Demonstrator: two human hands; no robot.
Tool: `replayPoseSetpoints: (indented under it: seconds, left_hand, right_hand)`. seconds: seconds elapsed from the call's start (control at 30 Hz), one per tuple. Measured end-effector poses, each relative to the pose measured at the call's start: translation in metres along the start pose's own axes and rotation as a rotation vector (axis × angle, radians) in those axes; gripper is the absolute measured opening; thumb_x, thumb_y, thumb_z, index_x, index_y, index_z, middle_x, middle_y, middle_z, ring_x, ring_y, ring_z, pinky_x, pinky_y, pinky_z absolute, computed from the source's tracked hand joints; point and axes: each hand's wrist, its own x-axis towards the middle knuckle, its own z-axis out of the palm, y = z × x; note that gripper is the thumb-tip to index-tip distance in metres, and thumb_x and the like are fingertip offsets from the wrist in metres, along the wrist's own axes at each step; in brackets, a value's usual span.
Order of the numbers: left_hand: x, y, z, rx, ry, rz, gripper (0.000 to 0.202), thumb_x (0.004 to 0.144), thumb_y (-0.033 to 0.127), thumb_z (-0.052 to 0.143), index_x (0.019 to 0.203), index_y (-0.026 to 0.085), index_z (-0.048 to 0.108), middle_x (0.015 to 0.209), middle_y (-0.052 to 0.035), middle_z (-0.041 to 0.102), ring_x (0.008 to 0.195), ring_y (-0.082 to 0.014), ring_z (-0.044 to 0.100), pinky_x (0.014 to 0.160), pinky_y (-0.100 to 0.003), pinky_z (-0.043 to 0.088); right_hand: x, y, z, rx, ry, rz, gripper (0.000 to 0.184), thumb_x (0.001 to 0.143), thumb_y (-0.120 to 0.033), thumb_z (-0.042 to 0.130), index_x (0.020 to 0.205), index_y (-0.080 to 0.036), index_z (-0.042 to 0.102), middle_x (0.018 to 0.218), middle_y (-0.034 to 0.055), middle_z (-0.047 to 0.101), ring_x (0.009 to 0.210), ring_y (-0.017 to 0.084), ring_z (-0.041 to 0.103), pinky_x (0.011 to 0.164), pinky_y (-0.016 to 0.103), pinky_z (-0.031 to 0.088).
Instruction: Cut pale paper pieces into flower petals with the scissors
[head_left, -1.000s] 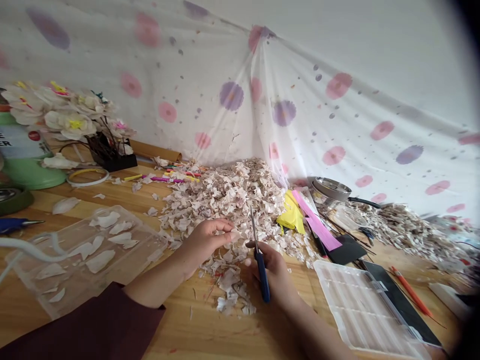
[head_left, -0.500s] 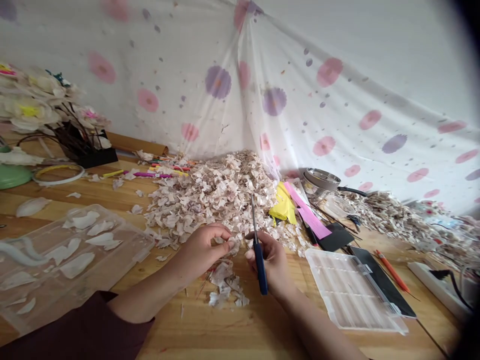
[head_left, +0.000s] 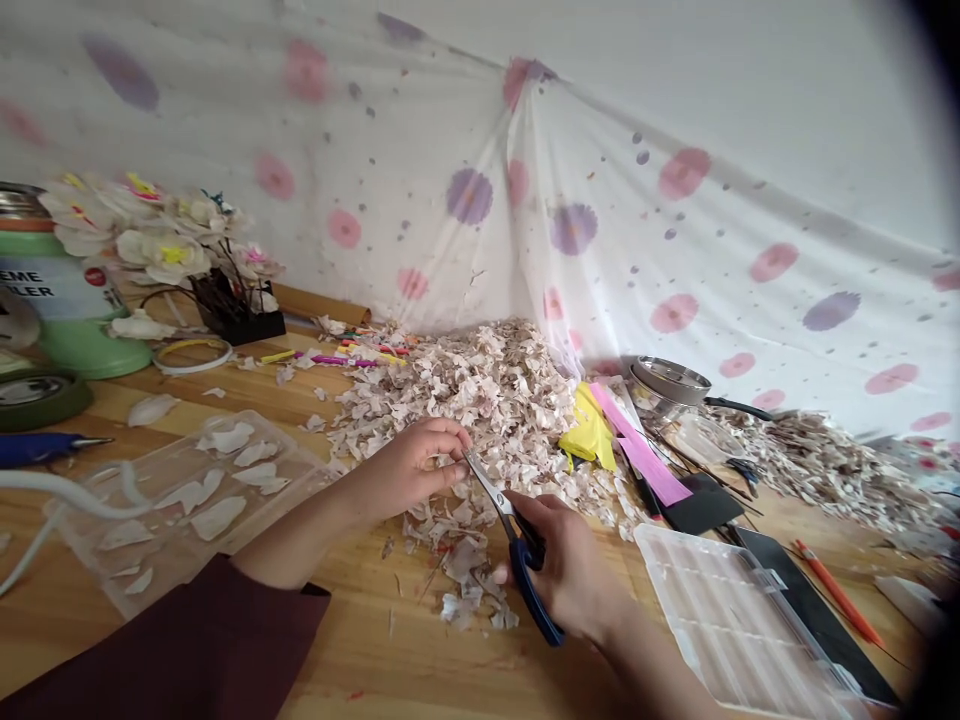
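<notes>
My right hand (head_left: 566,565) grips a pair of scissors (head_left: 531,590) with dark blue handles. Their blades point up and left, and the tips meet the fingers of my left hand (head_left: 420,462). Thumb and forefinger of that left hand are pinched together by the blade tips; what sits between them is too small to make out. Behind both hands rises a big heap of pale, papery petal-like flakes (head_left: 480,385). A small cluster of scraps (head_left: 469,580) lies on the wooden table (head_left: 420,670) below the scissors.
At left, a clear plastic lid (head_left: 169,520) holds several cut petals. Beyond it stand white artificial flowers (head_left: 169,250) and a green bottle (head_left: 82,310). To the right are a clear compartment box (head_left: 735,610), pink paper (head_left: 649,460), yellow paper (head_left: 589,430) and an orange pen (head_left: 836,590).
The scissors have swung from upright to tilted left, their tips now at my left fingers. The view has turned to the left, bringing the green bottle into sight.
</notes>
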Motion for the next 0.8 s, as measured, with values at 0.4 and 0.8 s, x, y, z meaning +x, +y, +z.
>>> replayPoseSetpoints:
  seconds: [0.4,0.8]
  left_hand:
    - [-0.0004,0.0017,-0.0026,0.004,-0.004,-0.016,0.011,0.082,0.027,0.056,0.077,0.020,0.064,0.115,-0.0077,0.060,0.110,-0.0247,0.057,0.098,-0.039,0.042]
    - [0.0007,-0.0039,-0.0035,0.008,0.013,-0.016,0.012,0.079,0.028,0.056,0.075,0.020,0.064,0.116,-0.0080,0.061,0.111,-0.0250,0.058,0.101,-0.040,0.039]
  right_hand:
    - [0.0017,0.0002,0.0014,-0.040,-0.003,0.013,0.024,0.076,-0.034,0.066,0.097,-0.022,0.064,0.068,0.0014,0.058,0.071,0.020,0.050,0.060,0.027,0.033]
    - [0.0045,0.0048,0.0057,-0.031,-0.018,-0.006,0.031,0.081,-0.036,0.062,0.108,-0.021,0.064,0.072,0.0028,0.060,0.079,0.022,0.053,0.067,0.027,0.037]
